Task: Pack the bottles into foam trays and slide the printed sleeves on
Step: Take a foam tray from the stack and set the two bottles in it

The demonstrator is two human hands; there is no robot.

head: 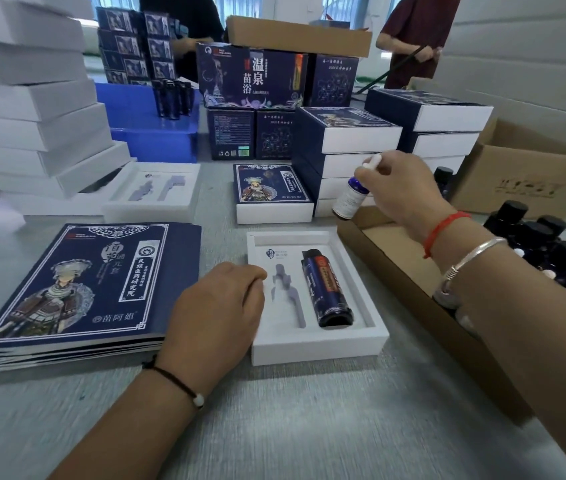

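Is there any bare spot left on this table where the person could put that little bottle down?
Yes. The grey tabletop is bare in front of the open foam tray, between the forearms. A narrower strip lies between that tray and the sleeved box behind it. The right is crowded: the cardboard tray and dark bottles. Sleeves fill the left.

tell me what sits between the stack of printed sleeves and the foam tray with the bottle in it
The left hand, resting against the foam tray beside the printed sleeves, in the head view.
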